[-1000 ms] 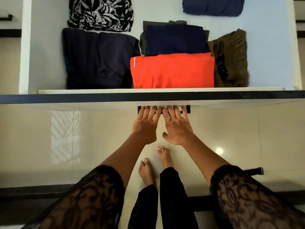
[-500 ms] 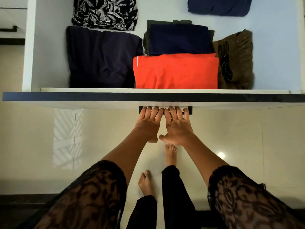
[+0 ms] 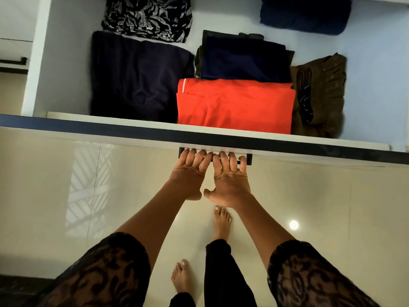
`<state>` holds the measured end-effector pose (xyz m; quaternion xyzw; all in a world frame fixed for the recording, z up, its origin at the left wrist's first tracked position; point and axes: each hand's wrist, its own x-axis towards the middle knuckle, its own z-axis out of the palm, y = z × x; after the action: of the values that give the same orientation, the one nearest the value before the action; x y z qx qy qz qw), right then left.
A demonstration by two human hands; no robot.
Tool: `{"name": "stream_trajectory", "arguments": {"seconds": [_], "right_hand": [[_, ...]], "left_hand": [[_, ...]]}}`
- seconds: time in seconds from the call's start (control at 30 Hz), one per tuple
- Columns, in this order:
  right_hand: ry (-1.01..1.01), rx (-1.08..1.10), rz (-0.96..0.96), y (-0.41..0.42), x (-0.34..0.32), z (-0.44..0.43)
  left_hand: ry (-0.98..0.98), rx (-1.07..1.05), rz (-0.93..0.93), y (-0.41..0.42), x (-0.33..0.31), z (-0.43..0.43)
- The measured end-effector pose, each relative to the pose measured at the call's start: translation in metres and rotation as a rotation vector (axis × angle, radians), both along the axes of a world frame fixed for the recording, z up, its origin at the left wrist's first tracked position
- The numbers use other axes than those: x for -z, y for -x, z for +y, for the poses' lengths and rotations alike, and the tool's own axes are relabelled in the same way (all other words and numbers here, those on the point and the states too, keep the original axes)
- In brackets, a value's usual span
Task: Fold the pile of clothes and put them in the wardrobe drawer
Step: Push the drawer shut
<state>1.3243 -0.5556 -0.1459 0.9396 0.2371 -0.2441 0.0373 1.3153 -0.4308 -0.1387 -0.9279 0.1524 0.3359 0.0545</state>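
The white wardrobe drawer (image 3: pixel 88 127) stands pulled out, its dark-edged front crossing the middle of the view. Inside lie folded clothes: an orange garment (image 3: pixel 234 105) at the front, a large dark navy one (image 3: pixel 137 76) to its left, a navy piece (image 3: pixel 243 60) behind it, a brown one (image 3: pixel 321 96) to its right, a black-and-white patterned one (image 3: pixel 146 16) and a blue one (image 3: pixel 305 14) at the back. My left hand (image 3: pixel 190 173) and my right hand (image 3: pixel 230 178) press side by side with straight fingers against the black handle (image 3: pixel 249 159).
Glossy beige floor tiles (image 3: pixel 66 196) lie below the drawer. My bare feet stand under my arms, the right foot (image 3: pixel 221 220) ahead of the left foot (image 3: pixel 181 275). Another drawer handle (image 3: pixel 13 62) shows at the far left.
Both hands have stayed pressed on the handle. My right foot has stepped forward and the left has fallen behind. The drawer's back now reaches under the wardrobe's edge.
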Motion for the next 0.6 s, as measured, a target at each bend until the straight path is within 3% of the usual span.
{"name": "stream_trajectory", "arguments": {"seconds": [0.2,0.6], "right_hand": [[-0.208,0.028,-0.243,-0.046,0.015,0.002],[-0.175,0.038,-0.281,-0.182,0.016,0.025]], "left_hand": [[-0.027,0.005,-0.031,-0.050,0.002,0.008],[0.011,-0.052,-0.307,-0.180,0.007,0.019]]}}
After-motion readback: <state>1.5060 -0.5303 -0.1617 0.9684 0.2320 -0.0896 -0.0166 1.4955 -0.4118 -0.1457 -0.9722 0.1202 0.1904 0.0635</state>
